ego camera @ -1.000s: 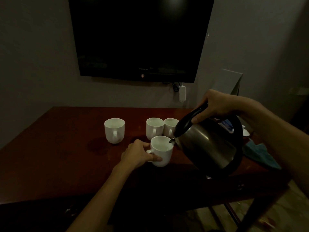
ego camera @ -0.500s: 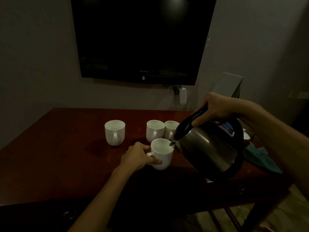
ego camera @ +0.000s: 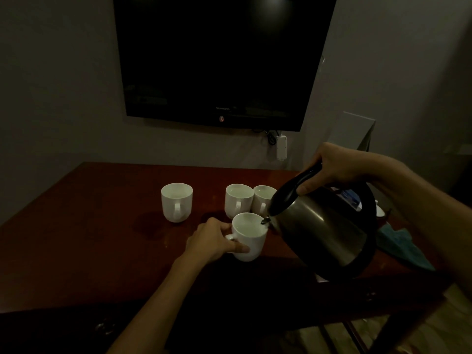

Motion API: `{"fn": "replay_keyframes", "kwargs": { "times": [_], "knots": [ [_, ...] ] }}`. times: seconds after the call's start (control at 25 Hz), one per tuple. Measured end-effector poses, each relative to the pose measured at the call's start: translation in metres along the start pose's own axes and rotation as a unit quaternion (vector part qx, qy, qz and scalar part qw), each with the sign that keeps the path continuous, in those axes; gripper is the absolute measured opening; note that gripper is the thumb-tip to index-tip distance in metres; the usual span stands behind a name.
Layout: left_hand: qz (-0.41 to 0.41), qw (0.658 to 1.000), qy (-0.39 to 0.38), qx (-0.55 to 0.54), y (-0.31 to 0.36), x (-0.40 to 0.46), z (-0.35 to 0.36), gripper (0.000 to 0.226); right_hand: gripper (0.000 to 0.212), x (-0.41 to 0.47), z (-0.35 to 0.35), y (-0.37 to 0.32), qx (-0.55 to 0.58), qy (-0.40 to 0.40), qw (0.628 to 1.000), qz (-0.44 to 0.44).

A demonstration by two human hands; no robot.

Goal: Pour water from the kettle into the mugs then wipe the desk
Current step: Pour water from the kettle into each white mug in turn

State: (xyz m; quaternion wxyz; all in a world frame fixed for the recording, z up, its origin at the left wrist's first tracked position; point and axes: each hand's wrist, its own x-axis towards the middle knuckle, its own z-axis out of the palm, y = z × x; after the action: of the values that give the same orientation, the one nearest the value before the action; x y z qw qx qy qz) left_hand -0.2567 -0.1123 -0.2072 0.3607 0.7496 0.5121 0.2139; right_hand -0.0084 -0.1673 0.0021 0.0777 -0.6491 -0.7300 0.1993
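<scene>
Steel kettle (ego camera: 324,231) was tipped hard over, long axis slanting from its base low by the right forearm up-left to the lid, spout (ego camera: 265,221) pointing left and down, right over the rim of the near mug (ego camera: 249,237). Right hand (ego camera: 337,166) was wrapped around the black handle (ego camera: 296,190) on top, thumb along its lower side; the kettle body hung below and left of that hand. Left hand (ego camera: 213,240) gripped the near mug at its handle side, thumb across the front wall, fingers curled behind. Mug sat upright on the red-brown desk (ego camera: 102,226), between the two hands, just right of the left one and touching or nearly touching the spout; can't tell which. Pale liquid was visible inside. Three more white mugs stood beyond the left hand: one alone (ego camera: 176,201) farther left, a pair (ego camera: 238,200) (ego camera: 263,200) side by side, handles facing the person. Teal cloth (ego camera: 398,246) lay on the desk under the right forearm, behind the kettle.
</scene>
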Motion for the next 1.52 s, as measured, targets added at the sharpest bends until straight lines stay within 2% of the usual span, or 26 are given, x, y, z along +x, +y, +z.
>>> {"fn": "replay_keyframes", "kwargs": {
  "times": [0.88, 1.36, 1.52],
  "knots": [
    [0.000, 1.000, 0.006, -0.005, -0.004, 0.001, 0.000, 0.052, 0.014, 0.004, -0.002, -0.017, -0.029, -0.003, 0.999, 0.025],
    [0.002, 1.000, -0.003, 0.002, -0.002, 0.002, -0.001, 0.053, 0.021, 0.006, -0.003, -0.011, -0.028, -0.007, 0.999, 0.018],
    [0.003, 1.000, -0.008, 0.003, -0.003, 0.003, -0.001, 0.052, 0.031, 0.006, -0.002, -0.009, -0.030, -0.007, 0.999, 0.017]
  ]
}}
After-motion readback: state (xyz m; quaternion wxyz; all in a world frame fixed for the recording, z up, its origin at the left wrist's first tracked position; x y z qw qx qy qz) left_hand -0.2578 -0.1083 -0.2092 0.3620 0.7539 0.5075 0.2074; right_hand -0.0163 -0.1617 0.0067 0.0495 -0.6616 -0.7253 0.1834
